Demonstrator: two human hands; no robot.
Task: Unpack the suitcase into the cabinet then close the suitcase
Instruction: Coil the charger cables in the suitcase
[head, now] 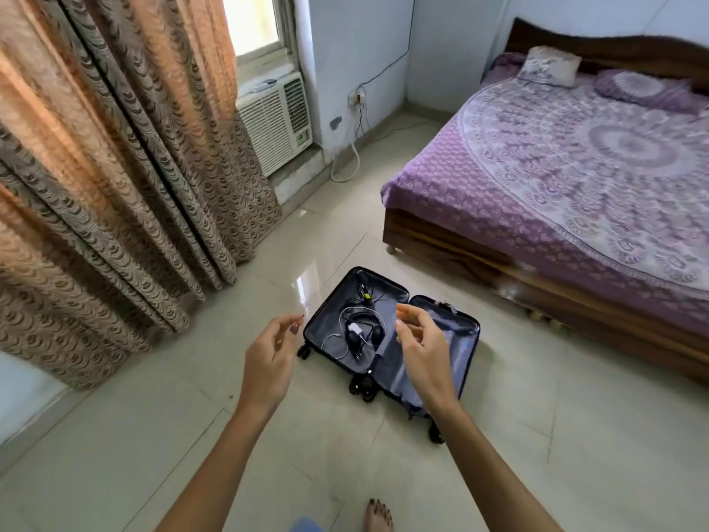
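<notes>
The suitcase (462,335) lay fully opened on the tiled floor (537,416), at 12 o'clock from the person and just below the centre of the head view. Its two halves lay side by side, with the wheels (362,389) at the 6 o'clock end.

The half at 9 o'clock held black headphones (378,332), a white charger (355,331) resting against them, a white cable (333,339) looped around both, and a black cable (362,288) at the 12 o'clock end. The half at 3 o'clock showed grey lining.

The left hand (268,359) hung above the floor, just beside the 9 o'clock edge of the case. Its fingers were loosely curled and apart, holding nothing. The right hand (422,351) hung over the 3 o'clock half, with fingers relaxed, spread and gripping nothing.

A bare foot (378,514) stood at 6 o'clock. A bed (556,167) with a purple cover stood at 2 o'clock, a patterned curtain (115,167) hung at 10 o'clock, and an air conditioner (276,120) sat at 12 o'clock by the wall.
</notes>
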